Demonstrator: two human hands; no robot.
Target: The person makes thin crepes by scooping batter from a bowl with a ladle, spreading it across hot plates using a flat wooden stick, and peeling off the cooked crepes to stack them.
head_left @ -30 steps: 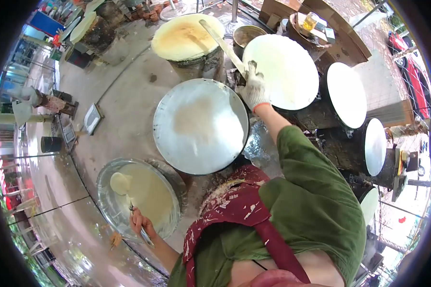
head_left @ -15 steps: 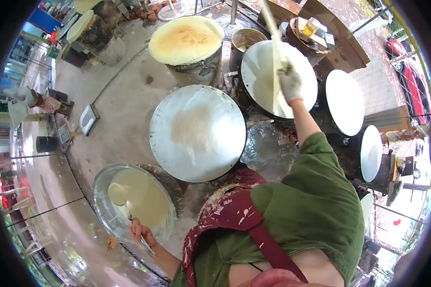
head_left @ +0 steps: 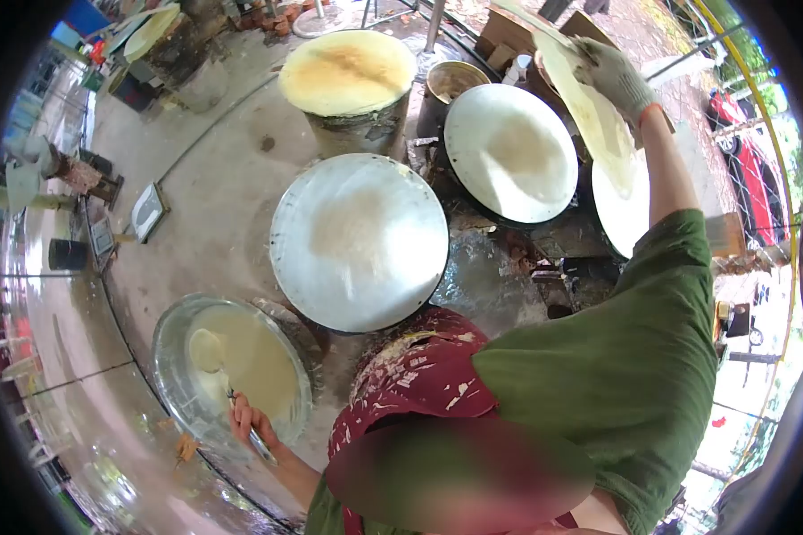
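Floor (head_left: 223,223), griddle (head_left: 617,227) partly behind sheet (head_left: 593,127)

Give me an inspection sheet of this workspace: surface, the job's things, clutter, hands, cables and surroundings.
Surface: grey floor, with dark marks.
Job's things: basin holding pale liquid; ladle in it; nearest round plate has a brownish patch; pale sheet hangs in front of a farther plate, contact unclear.
Clutter: cardboard behind the plates.
Hands: left hand, bare, grips the ladle's handle; right hand, gloved, holds the sheet's upper part.
Cables: dark line crosses the floor; cable or not, cannot tell.
Surroundings: red car at far right.
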